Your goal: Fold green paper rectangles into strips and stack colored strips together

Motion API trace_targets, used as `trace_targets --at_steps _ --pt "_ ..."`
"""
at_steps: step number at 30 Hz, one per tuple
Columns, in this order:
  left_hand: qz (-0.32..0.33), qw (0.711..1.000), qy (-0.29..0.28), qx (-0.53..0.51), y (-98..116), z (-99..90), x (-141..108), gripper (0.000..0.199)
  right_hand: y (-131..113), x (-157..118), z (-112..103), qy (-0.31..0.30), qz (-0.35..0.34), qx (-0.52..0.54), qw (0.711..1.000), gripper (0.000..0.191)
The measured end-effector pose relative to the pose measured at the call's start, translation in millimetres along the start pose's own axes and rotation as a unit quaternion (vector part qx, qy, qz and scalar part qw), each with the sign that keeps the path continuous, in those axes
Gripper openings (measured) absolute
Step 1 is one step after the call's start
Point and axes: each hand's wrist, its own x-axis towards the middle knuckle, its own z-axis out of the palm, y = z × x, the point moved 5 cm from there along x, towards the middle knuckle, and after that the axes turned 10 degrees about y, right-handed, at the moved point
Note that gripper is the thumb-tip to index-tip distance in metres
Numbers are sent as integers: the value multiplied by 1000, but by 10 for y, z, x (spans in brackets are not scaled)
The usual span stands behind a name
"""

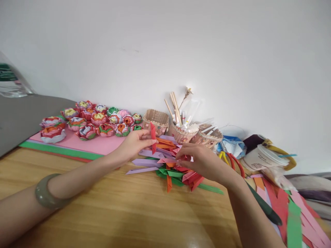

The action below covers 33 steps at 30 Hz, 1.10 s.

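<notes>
My left hand pinches a red folded paper strip upright between thumb and fingers, above the left side of a pile. Over the pile's right side, my right hand has its fingers curled in. Their tips meet the right end of a pink folded paper strip; the exact grip is partly hidden. Beneath both hands lie several folded strips, among them purple, green, orange and red ones.
Layered paper flowers stand on pink sheets at the left. Decorated baskets with sticks and tubes line the wall. Right of them are red-handled scissors, a white lidded cup and loose paper strips.
</notes>
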Motion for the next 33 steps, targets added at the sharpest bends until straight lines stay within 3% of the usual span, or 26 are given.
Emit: trace_targets --at_steps 3,8,13,19,24,33 --pt "-2 1000 3 0 -22 -4 7 31 29 -29 -71 -6 13 -13 1000 8" --pt "-3 1000 -1 -6 -62 -12 38 38 264 -87 -255 25 101 -73 992 12" --pt "-9 1000 -7 -8 -52 4 17 41 509 -195 -310 -20 154 -117 981 13" --pt "-18 1000 -3 9 -1 32 -51 27 571 -160 -94 -80 147 -132 977 24" --pt "-28 999 8 34 53 44 -91 24 558 -79 67 -106 140 -138 975 20" --pt "-37 998 8 40 28 52 -107 21 551 -76 -53 -70 136 -126 980 23"
